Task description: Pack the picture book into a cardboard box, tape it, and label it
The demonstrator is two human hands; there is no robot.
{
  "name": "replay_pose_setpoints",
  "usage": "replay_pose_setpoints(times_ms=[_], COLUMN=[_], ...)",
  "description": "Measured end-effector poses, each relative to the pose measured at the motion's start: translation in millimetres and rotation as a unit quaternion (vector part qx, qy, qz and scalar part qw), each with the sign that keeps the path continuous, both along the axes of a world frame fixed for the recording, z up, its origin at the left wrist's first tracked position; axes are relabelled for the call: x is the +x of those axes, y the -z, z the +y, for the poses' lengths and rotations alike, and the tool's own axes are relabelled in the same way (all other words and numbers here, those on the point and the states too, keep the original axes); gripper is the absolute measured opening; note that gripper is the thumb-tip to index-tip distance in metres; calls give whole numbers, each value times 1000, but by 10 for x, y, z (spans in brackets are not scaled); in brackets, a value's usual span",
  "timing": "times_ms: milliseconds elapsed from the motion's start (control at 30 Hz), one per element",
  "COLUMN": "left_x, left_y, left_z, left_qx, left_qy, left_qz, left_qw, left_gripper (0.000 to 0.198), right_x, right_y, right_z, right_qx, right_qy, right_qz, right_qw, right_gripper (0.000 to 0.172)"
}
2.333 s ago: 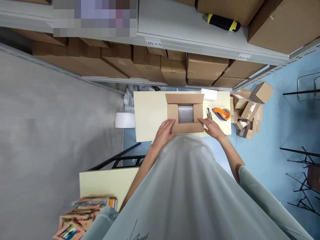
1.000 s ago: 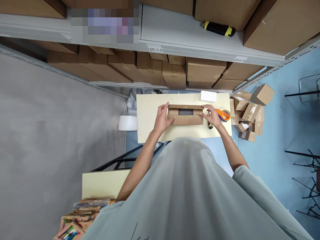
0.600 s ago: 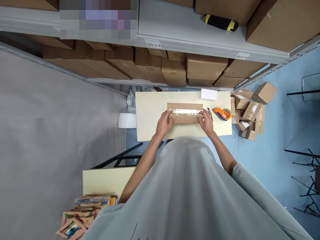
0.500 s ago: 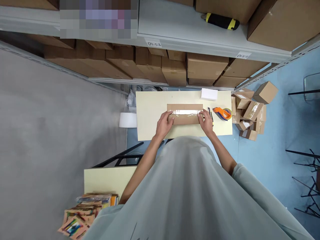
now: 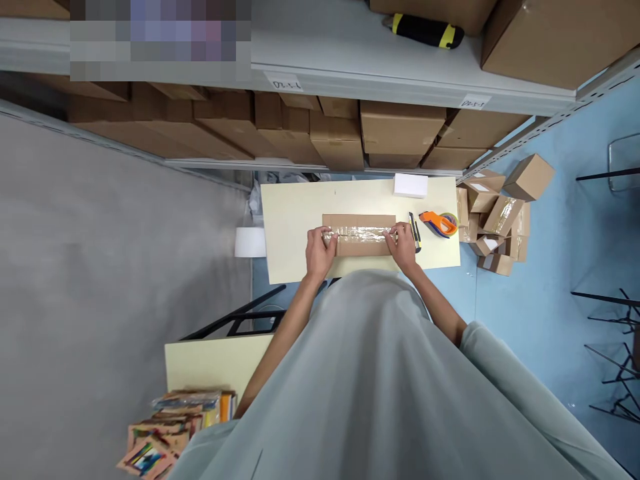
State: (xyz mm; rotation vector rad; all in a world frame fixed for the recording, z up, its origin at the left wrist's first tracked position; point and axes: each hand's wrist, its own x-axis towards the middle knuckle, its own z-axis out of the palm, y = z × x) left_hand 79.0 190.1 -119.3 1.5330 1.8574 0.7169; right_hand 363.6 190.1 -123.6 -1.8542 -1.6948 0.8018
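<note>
A long cardboard box (image 5: pixel 361 248) lies on the cream table (image 5: pixel 293 200), a strip of shiny clear tape (image 5: pixel 360 234) running along its top. My left hand (image 5: pixel 319 253) grips the box's left end, thumb on top near the tape. Its right end is held by my right hand (image 5: pixel 403 247), fingers bent around the edge and thumb over the tape. Just right of that hand lies a utility knife (image 5: pixel 415 232). Farther right is an orange tape dispenser (image 5: pixel 439 224) with a roll in it.
A small white box (image 5: pixel 411 185) stands at the table's back edge. Shelves of cardboard boxes (image 5: pixel 403 127) rise behind, with a black-and-yellow tool (image 5: pixel 427 31) on the upper shelf. Several boxes (image 5: pixel 505 213) are piled at the right. A second table (image 5: pixel 215 363) at lower left bears stacked packets (image 5: pixel 183 420).
The view has shifted slightly. Both hands stay on the box ends, and the box sits a little nearer my body. The knife shows more fully beside my right hand.
</note>
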Motion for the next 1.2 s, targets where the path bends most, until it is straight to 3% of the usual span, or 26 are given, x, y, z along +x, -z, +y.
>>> replay_pose_setpoints(times_ms=[167, 367, 467, 633, 800, 967, 1067, 1200], left_x=[28, 94, 103, 112, 122, 108, 90, 45], left_y=[14, 39, 36, 33, 23, 33, 41, 29], left_z=[-41, -46, -55, -65, -72, -72, -60, -41], left_qx=[4, 9, 11, 13, 10, 12, 9, 0], left_qy=[-20, -45, -45, -52, -59, -58, -55, -49], left_qz=[2, 6, -1, -12, -20, -30, -37, -51], left_qw=[1000, 999, 999, 998, 998, 998, 998, 998], left_gripper=[24, 23, 25, 24, 24, 25, 24, 22], right_x=[307, 1212, 1566, 1679, 1597, 1578, 1501, 1206], right_y=[-7, 257, 423, 591, 594, 293, -70, -651], right_z=[54, 194, 180, 121, 197, 227, 216, 283], right_qx=[-20, -4, -34, -95, -101, -90, -90, -105], right_qy=[-46, 74, 107, 83, 101, 92, 80, 24], right_qz=[20, -98, -156, -200, -182, -154, -97, 82], right_qw=[999, 992, 981, 972, 973, 980, 988, 991], right_gripper=[39, 42, 40, 39, 36, 51, 59, 68])
